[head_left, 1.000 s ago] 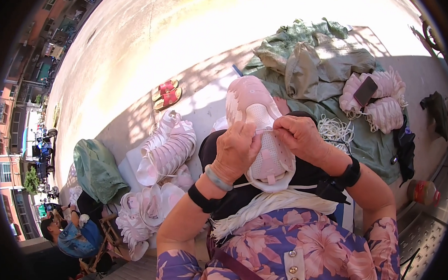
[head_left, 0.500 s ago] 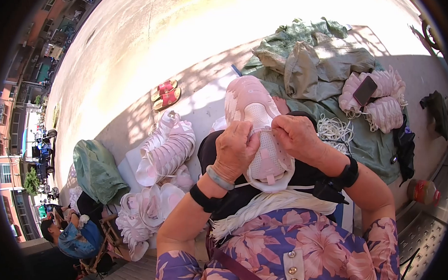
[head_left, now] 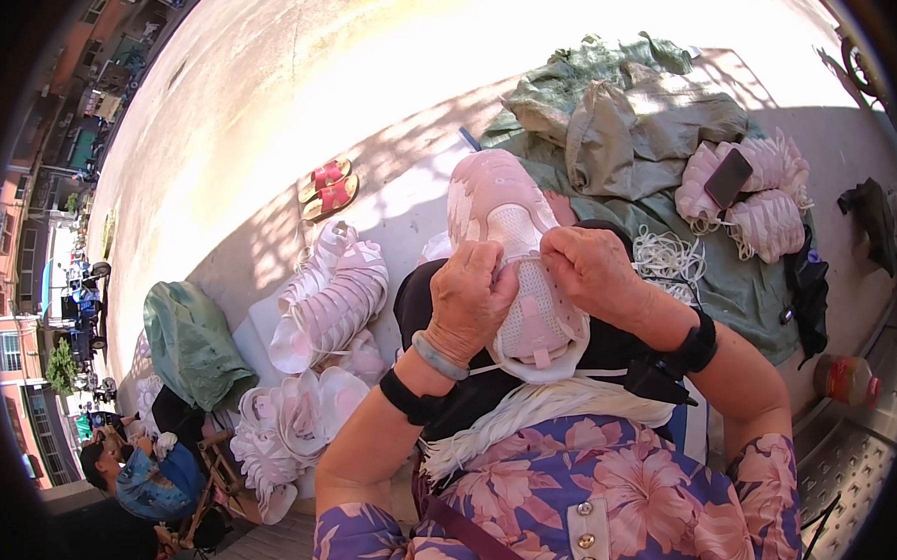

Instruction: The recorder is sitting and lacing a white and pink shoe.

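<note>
A pale pink shoe upper (head_left: 494, 183) with white mesh lies on my lap, toe end pointing away from me. My left hand (head_left: 474, 289) is closed in a pinch at its left lacing edge. My right hand (head_left: 590, 274) pinches at the right edge, level with the left. A thin white shoelace (head_left: 528, 258) seems to run across the upper between both hands; my fingers hide its ends. Across my lap, nearer my body, drapes a thick bundle of white laces (head_left: 564, 403).
Stacked pink uppers (head_left: 339, 300) and more loose ones (head_left: 294, 417) lie at left, beside a green sack (head_left: 193, 341). On the right are tangled white laces (head_left: 670, 258), tied uppers (head_left: 767, 228) under a phone (head_left: 728, 178), and green sacking (head_left: 613, 143). Red sandals (head_left: 330, 188) stand ahead. A person (head_left: 157, 478) sits far left.
The view has shifted very slightly. Both hands keep the same pinch at the same place on the upper.
</note>
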Demonstrator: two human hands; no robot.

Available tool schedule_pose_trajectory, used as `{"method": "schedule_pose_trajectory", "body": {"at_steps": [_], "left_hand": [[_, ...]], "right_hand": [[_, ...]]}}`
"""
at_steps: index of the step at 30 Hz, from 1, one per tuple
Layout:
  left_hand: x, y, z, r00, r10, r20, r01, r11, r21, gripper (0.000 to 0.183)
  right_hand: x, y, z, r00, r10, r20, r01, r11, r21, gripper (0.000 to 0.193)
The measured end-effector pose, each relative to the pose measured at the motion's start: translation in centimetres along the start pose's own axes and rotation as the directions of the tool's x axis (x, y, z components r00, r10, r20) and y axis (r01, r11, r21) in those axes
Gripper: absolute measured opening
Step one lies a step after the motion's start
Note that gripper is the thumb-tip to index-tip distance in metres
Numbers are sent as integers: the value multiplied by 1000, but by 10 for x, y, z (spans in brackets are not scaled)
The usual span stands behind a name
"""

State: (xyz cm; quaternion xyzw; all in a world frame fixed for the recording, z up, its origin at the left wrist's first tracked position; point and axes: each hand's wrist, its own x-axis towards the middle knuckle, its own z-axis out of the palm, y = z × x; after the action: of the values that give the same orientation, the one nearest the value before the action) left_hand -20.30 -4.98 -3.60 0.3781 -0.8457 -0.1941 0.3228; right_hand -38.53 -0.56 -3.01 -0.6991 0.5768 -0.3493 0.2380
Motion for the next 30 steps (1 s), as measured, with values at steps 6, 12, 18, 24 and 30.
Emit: {"method": "schedule_pose_trajectory", "body": {"at_steps": [6, 12, 18, 24, 30], "left_hand": [[-2, -3, 1, 1000, 8, -15, -9, 1000, -18, 17], [-2, -4, 1, 1000, 0, 3, 0, 1000, -19, 17], [-3, -5, 2, 1000, 11, 2, -11, 1000, -20, 17], [-4, -3, 2, 1000, -13, 0, 13, 999, -39, 17], [-6, -1, 6, 999, -3, -33, 2, 1000, -29, 17]], "right_hand": [[0, 2, 0, 1000, 2, 5, -3, 998, 61, 6], [0, 4, 0, 1000, 28, 3, -28, 992, 122, 7], [-1, 4, 1, 999, 35, 12, -36, 991, 126, 7], [-1, -1, 5, 1000, 7, -13, -6, 999, 47, 7], [-8, 3, 12, 994, -2, -109, 10, 997, 73, 4]]}}
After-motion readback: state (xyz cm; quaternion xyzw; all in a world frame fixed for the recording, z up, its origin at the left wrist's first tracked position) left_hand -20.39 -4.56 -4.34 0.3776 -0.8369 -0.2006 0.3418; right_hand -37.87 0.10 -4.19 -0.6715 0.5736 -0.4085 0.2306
